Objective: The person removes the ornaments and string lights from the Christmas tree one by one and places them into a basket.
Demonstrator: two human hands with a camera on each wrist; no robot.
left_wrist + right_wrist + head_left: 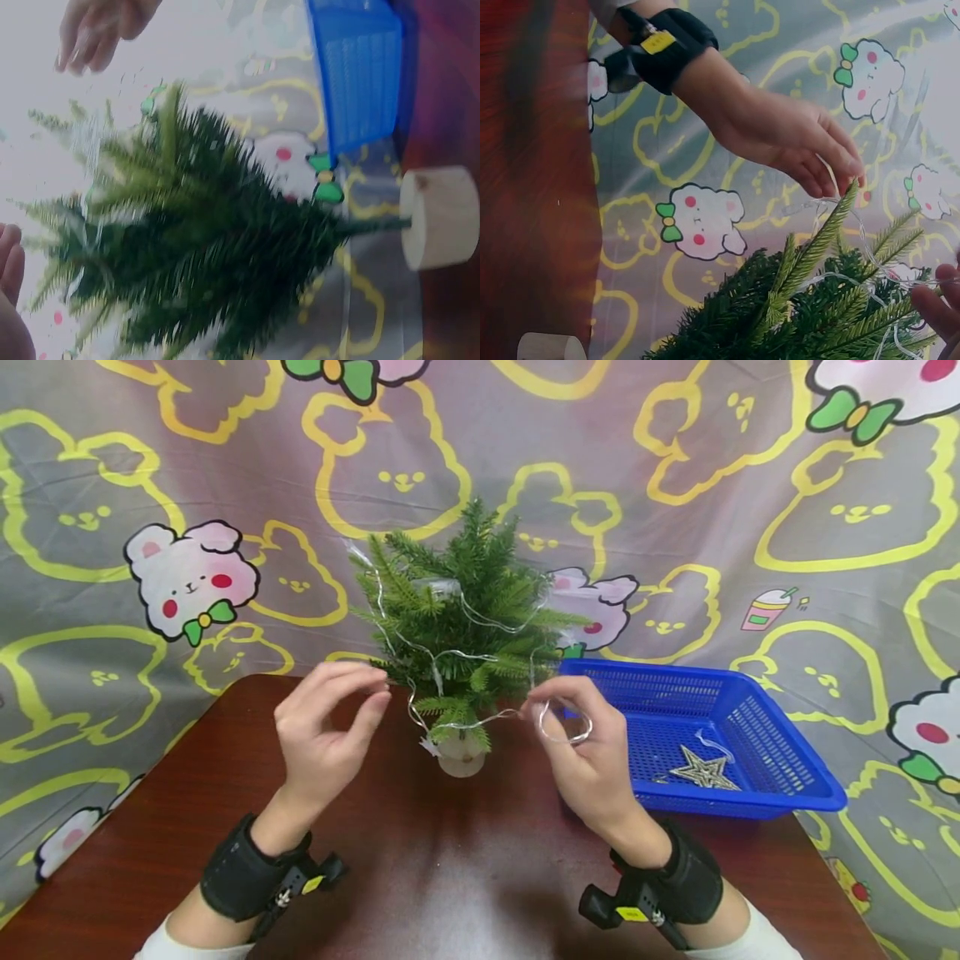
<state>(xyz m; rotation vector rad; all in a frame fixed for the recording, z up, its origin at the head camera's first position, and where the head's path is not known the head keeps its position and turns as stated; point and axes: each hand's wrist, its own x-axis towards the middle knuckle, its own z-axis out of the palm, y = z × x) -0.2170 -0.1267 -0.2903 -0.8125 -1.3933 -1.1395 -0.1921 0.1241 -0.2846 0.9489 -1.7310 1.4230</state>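
A small artificial Christmas tree (pixel 468 602) stands upright on a round pale wooden base (pixel 461 758). Clear string lights (pixel 378 585) wind around its branches, with a small star-shaped piece (pixel 430 746) near the base. My right hand (pixel 588 752) pinches the wire at the tree's right side, and a loose loop of it hangs over the thumb. On the other side my left hand (pixel 326 727) is beside the branches, thumb and fingertips a little apart with nothing visible between them. In the right wrist view, my left hand (pixel 795 142) has its fingertips right at a branch tip.
Right of the tree, a blue plastic basket (pixel 806 777) holds a glittery star ornament (pixel 705 768). The brown table (pixel 450 877) carries both. A patterned cloth (pixel 247 460) hangs behind. Black wrist straps (pixel 251 868) with cameras are on both arms.
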